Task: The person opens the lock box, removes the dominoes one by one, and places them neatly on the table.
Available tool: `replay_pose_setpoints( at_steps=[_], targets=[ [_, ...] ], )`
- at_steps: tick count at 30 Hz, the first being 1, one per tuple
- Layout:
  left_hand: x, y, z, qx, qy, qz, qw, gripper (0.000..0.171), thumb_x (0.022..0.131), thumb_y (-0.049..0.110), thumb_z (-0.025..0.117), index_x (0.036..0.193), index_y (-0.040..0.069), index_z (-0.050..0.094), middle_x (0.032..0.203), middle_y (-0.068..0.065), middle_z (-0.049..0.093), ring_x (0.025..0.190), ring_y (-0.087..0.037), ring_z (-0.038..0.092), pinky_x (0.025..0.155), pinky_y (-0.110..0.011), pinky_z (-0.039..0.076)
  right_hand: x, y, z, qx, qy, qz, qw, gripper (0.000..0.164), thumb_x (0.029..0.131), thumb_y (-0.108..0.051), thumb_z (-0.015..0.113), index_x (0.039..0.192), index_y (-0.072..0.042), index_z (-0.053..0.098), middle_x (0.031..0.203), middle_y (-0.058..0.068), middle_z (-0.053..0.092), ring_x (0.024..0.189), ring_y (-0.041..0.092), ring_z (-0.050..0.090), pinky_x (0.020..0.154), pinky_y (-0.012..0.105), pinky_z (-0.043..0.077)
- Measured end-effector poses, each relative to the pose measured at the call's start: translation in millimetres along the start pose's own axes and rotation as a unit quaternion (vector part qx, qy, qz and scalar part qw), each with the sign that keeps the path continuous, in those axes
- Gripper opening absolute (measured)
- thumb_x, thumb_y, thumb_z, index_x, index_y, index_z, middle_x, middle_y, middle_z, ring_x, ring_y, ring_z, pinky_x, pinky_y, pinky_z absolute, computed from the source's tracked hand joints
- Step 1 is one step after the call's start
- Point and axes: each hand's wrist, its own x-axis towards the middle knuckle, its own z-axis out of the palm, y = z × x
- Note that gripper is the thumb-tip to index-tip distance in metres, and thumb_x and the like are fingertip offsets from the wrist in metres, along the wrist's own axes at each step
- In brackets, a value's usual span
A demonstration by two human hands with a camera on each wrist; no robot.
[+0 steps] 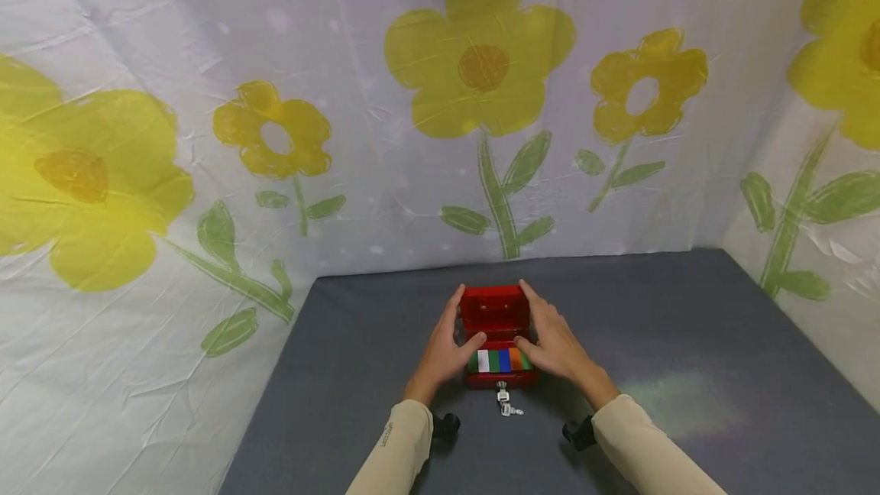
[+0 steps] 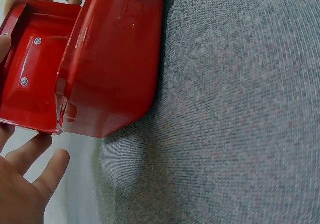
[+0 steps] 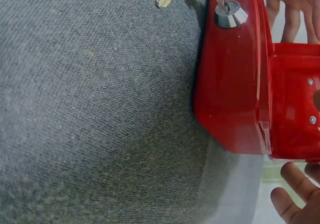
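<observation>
A small red metal cash box point(image 1: 500, 381) stands on the grey tabletop with its lid point(image 1: 495, 312) raised. Inside the box lies a row of narrow coloured blocks point(image 1: 504, 360) in green, white, blue and orange. My left hand point(image 1: 442, 357) is at the lid's left side, index finger reaching up to its top corner, thumb extended in front. Mirroring it, my right hand point(image 1: 558, 338) reaches to the right side of the lid. In both wrist views the fingers are spread, fingertips right at the lid's sides. A key sits in the front lock point(image 3: 230, 15).
Spare keys point(image 1: 509, 409) on a ring hang from the lock down to the grey cloth-covered table point(image 1: 357, 403). Behind the table, a white backdrop point(image 1: 371, 197) printed with yellow flowers forms the back and sides. Black straps are on both wrists.
</observation>
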Motion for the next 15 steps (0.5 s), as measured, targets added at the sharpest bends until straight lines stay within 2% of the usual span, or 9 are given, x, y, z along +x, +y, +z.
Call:
replay_pose_setpoints(
  at_steps=[6,11,15],
  targets=[
    [1.3,-1.9,1.2,-0.015,0.000,-0.005,0.9999,0.086,0.096,0.033,0.069,0.162,0.041,0.015,0.164,-0.003,0.035,0.143,-0.032,0.043,0.110,-0.064,0.041,-1.6,-1.1,-0.5,-0.003,-0.001,0.010,1.000,0.091,0.089,-0.017,0.064,0.164,-0.014,0.013,0.140,0.019,0.052,0.104,0.031,0.051,0.091,0.057,0.044],
    [1.4,-1.4,1.3,-0.023,-0.004,-0.011,0.9997,0.086,0.096,0.035,0.069,0.162,0.041,0.014,0.164,-0.003,0.035,0.144,-0.032,0.042,0.111,-0.065,0.040,-1.3,-0.6,-0.6,-0.010,-0.002,0.013,1.000,0.091,0.089,-0.015,0.063,0.165,-0.014,0.013,0.124,0.018,0.056,0.096,0.026,0.048,0.082,0.045,0.040],
    [1.6,-1.1,1.9,-0.021,-0.008,-0.017,0.9996,0.087,0.096,0.037,0.068,0.163,0.039,0.014,0.166,-0.003,0.032,0.145,-0.033,0.041,0.111,-0.066,0.040,-1.6,-0.4,-1.3,-0.013,0.000,0.013,1.000,0.089,0.089,-0.014,0.062,0.164,-0.012,0.014,0.123,0.019,0.057,0.098,0.026,0.050,0.084,0.048,0.042]
  ],
)
